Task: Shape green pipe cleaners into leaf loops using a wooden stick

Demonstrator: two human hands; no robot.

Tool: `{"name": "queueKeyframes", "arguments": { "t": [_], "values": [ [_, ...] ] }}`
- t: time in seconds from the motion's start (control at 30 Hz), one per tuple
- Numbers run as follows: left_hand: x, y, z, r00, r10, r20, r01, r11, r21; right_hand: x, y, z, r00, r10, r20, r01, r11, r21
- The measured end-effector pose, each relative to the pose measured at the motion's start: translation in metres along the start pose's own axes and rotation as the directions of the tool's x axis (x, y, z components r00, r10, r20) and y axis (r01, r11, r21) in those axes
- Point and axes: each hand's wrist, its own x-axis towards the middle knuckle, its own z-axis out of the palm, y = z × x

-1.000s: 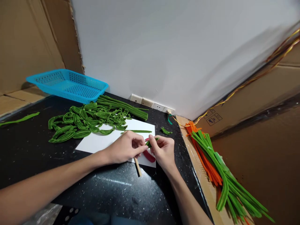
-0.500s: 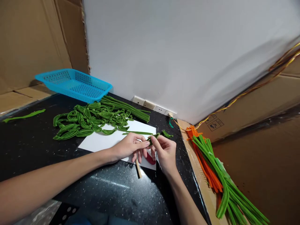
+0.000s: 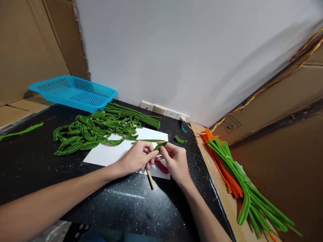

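Two bare hands meet right of centre in the frame: one small dark-green fuzzy leaf-shaped piece [image 3: 160, 145] is pinched between the fingertips of the left hand [image 3: 141, 155] and the right hand [image 3: 176, 161]. The leaf piece is held tilted, upper end toward the right hand. Both hands are placed over a white flat sheet [image 3: 101, 155] on a black speckled tabletop [image 3: 121, 208].

Partly covered by the hands: a curved red object [image 3: 162, 167], on the sheet just beside the right hand, and a light wooden stick [image 3: 150, 179], projecting below the left hand past the sheet edge. Type of red object: cannot be told. Thin green fuzzy stems [image 3: 148, 140] are laid just above the hands.

Left of centre, a loose pile of green looped leaf shapes [image 3: 88, 131] is spread partly over the sheet, partly on the tabletop. Behind it, a bundle of straight dark-green fuzzy stems [image 3: 133, 115] and a light-blue perforated plastic basket [image 3: 75, 95], upper left. One separate green leaf piece [image 3: 180, 139] is seen right of the sheet. Lower right, bright-green fuzzy strips [image 3: 242, 181] are laid partly over orange fuzzy strips [image 3: 222, 168] on brown cardboard [image 3: 202, 148].
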Motion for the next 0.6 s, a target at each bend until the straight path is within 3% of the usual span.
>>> {"name": "queueKeyframes", "arguments": {
  "t": [0.13,0.2,0.43,0.6],
  "values": [
    [0.000,0.003,-0.002,0.995,-0.059,0.078,0.063,0.997,-0.044,0.000,-0.001,-0.001,0.999,-0.043,0.018,0.044,0.998,-0.053],
    [0.000,0.006,-0.003,0.991,-0.054,0.126,0.063,0.996,-0.066,-0.001,-0.001,-0.001,0.994,-0.100,-0.041,0.093,0.985,-0.145],
    [0.000,0.012,-0.006,0.987,-0.069,0.142,0.088,0.987,-0.131,-0.001,-0.005,-0.005,0.953,-0.302,-0.027,0.272,0.891,-0.363],
    [0.000,0.014,-0.011,0.962,-0.119,0.245,0.168,0.968,-0.188,-0.002,-0.009,-0.009,0.943,-0.321,-0.082,0.282,0.908,-0.311]
  ]
}}
